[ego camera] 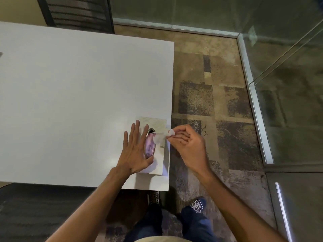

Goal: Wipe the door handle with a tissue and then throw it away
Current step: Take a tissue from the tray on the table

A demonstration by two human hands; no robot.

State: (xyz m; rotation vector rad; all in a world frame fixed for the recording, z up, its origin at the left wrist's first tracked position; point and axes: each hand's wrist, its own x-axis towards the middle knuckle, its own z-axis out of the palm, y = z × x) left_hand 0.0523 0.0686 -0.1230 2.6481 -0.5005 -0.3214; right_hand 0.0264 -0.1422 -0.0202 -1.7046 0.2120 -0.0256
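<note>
— Where are my hands sitting?

— Your left hand point(135, 149) is lying flat with its fingers spread, pressing on the near-left part of the tissue box point(158, 135). Its grip is released; it is steadying the box, not clasping anything. Your right hand point(187, 144) is hovering just beside the box's right edge, over the carpet point(209, 105), with its fingers curled in.

— And the tissue?

— You are pinching the tissue point(166, 135) between the thumb and fingertips of that right hand. One end is showing white at your fingertips, and the sheet is stretching back to the oval slot in the top of the box, so it is partly out and partly in.

— Where is the box lying?

— It is resting at the near right corner of the white worktop point(78, 102), its right side almost flush with the worktop's edge.

— Anything else around you?

— A glass partition point(288, 84) with a metal base rail is running along your right. Your shoes point(196, 205) are standing on the patterned carpet below the worktop. The door handle isn't in view.
</note>
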